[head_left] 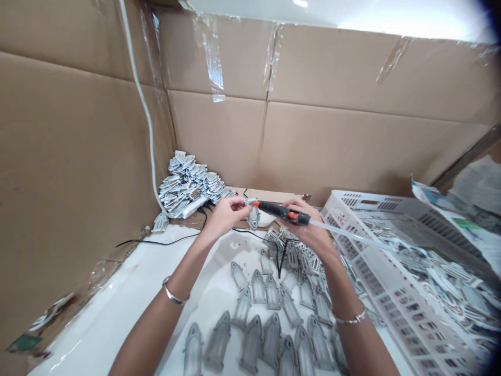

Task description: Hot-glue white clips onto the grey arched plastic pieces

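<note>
While our right grip (pixel 301 227) closes around a hot glue gun (pixel 277 210), our left grip (pixel 226 216) pinches a grey arched piece (pixel 253 218) at its nozzle, above matching pieces (pixel 250 344) on the white counter (pixel 117 308).

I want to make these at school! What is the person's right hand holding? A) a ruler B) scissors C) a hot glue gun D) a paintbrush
C: the right hand wraps around a black-and-orange hot glue gun, with a long clear glue stick sticking out its back.
</note>
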